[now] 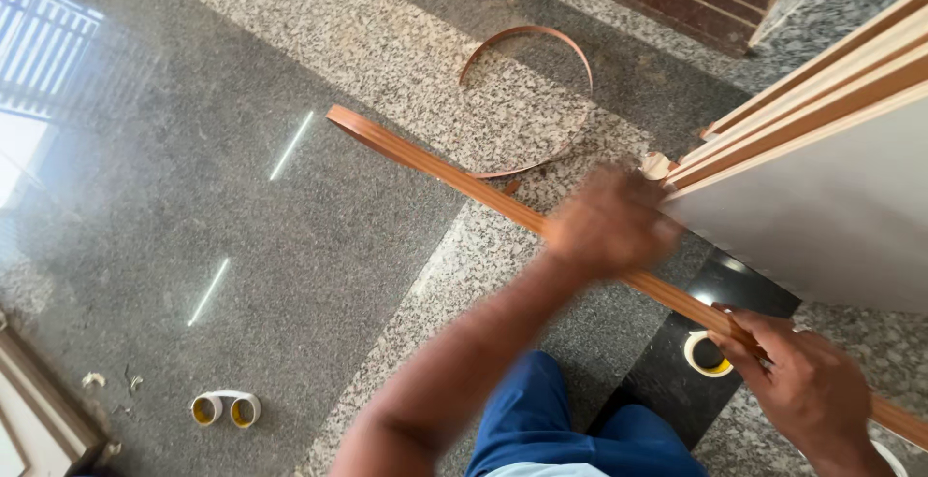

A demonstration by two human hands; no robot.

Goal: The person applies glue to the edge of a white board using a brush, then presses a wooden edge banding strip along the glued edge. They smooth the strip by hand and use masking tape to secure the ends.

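Two tones of speckled granite floor (290, 245) lie under you; white boards (831, 197) stand at its right edge. Your left hand (611, 221), blurred, closes on the long brown edge strip (435, 163); your right hand (807, 385) pinches it beside a tape roll (706, 353).

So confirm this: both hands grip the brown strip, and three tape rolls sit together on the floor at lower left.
Wrong count. The head view shows two tape rolls together at lower left, not three. The rest holds: left hand and right hand both grip the brown strip.
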